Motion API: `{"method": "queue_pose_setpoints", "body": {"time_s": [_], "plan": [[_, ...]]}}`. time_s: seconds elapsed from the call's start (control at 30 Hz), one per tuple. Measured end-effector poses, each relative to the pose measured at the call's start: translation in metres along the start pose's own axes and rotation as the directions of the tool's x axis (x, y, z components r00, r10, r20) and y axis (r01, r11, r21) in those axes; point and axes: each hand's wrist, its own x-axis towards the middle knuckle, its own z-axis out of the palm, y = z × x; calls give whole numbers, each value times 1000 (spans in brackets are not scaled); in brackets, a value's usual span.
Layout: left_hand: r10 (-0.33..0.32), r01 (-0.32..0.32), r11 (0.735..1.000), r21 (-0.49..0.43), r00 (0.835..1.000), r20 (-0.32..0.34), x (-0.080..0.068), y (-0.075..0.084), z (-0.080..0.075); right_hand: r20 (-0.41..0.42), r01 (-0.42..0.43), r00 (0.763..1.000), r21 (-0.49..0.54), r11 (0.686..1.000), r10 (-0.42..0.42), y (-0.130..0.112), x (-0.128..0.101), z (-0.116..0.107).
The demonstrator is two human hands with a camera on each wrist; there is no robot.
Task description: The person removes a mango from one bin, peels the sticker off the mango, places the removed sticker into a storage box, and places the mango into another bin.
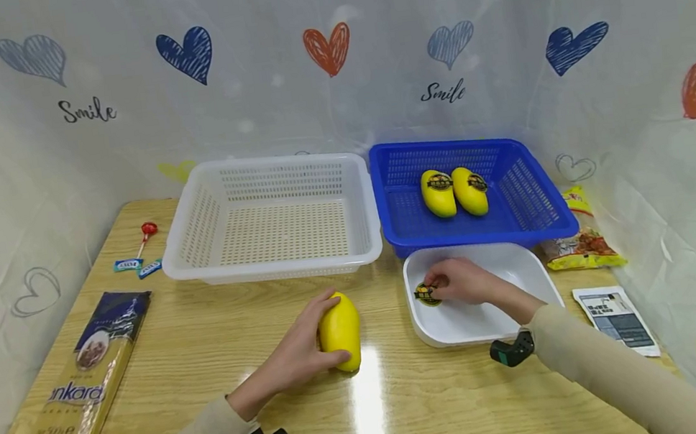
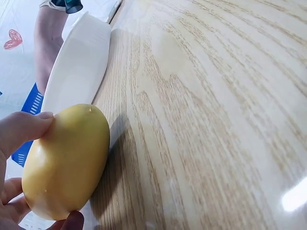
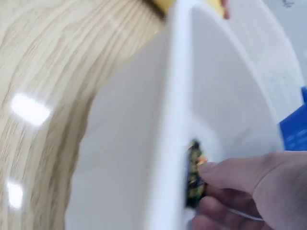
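A yellow mango lies on the wooden table, and my left hand grips it from the left side with thumb and fingers around it. My right hand reaches into a white tray and pinches a small black and yellow sticker against the tray's floor. Two more mangoes with stickers lie in the blue basket behind the tray.
A white basket stands behind the mango. A spaghetti packet lies at the left, with a lollipop and small candies beyond it. A snack bag and a printed card lie at the right.
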Motion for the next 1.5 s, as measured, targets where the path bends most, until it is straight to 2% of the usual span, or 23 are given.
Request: {"method": "queue_pose_setpoints", "body": {"time_s": [0.13, 0.23, 0.33, 0.47, 0.67, 0.87, 1.03, 1.17, 1.33, 1.43, 1.5], "plan": [[5, -4, 1000, -24, 1000, 8, -1, -2, -1, 13, 53, 999, 13, 999, -53, -16, -7, -14], [19, -19, 999, -37, 1000, 7, -2, -4, -2, -37, 105, 994, 41, 994, -103, -37, -12, -24], [33, -33, 999, -39, 999, -1, -3, -6, -1, -77, 168, 984, 88, 982, -162, -61, -14, -24], [40, -39, 998, -54, 999, 6, -4, -7, 1, -51, 228, 973, 137, 964, -223, -90, -17, -6], [15, -8, 994, -105, 998, 62, -7, -8, 1, 19, 223, 973, 154, 963, -228, -117, -18, 31], [24, -2, 970, -241, 996, 91, -10, -10, 0, -26, 229, 973, 116, 967, -227, -126, -12, 56], [6, 53, 942, -333, 985, 175, -13, -11, -7, -65, 232, 972, 76, 970, -227, -129, -8, 71], [-33, 95, 945, -312, 980, 197, -14, -11, -12, -60, 197, 980, 85, 977, -192, -132, -7, 78], [0, 32, 975, -222, 990, 142, -16, -10, -16, -3, 173, 985, 94, 980, -173, -133, -5, 81], [19, -6, 993, -119, 994, 107, -18, -5, -31, 12, 173, 984, 104, 979, -175, -133, -4, 82], [13, -10, 999, -44, 997, 70, -18, 1, -50, 14, 180, 983, 109, 978, -182, -133, -4, 83]]}}
